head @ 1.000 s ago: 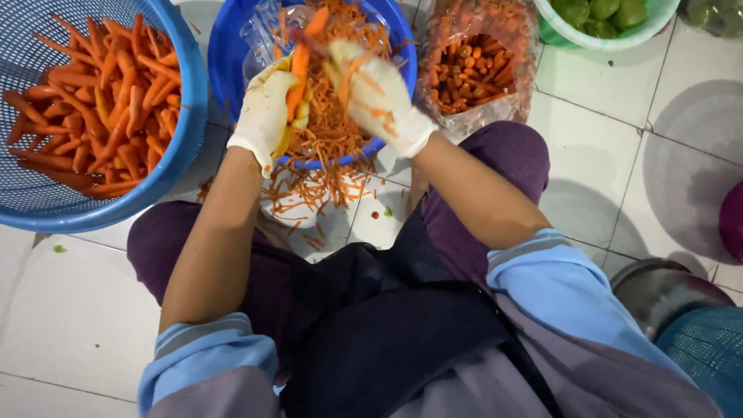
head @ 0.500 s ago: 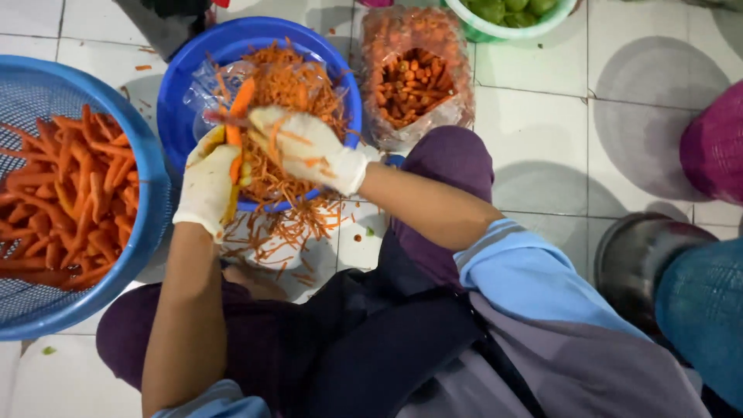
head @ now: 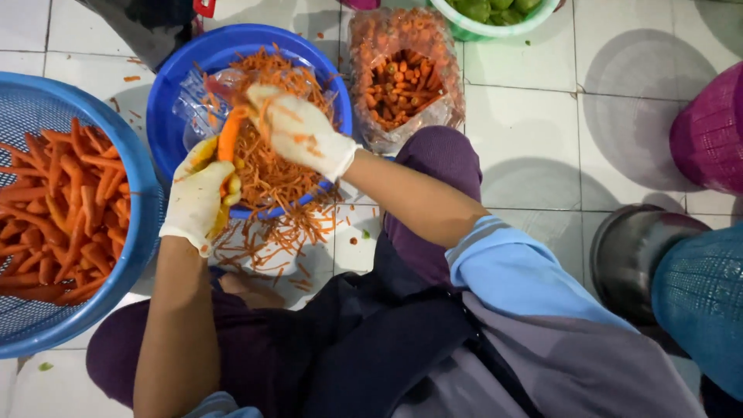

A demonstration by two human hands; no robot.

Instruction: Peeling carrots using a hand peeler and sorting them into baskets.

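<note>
— How far along are you?

— My left hand point(head: 197, 193) grips a carrot point(head: 227, 138) over the blue basin point(head: 174, 101); my right hand point(head: 300, 130) is closed, its tool hidden. The basket point(head: 31, 116) at the floor's left edge looks half full.

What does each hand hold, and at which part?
The left hand grips a carrot by its lower end. The right hand is closed at its upper end; what it holds is hidden.
</note>
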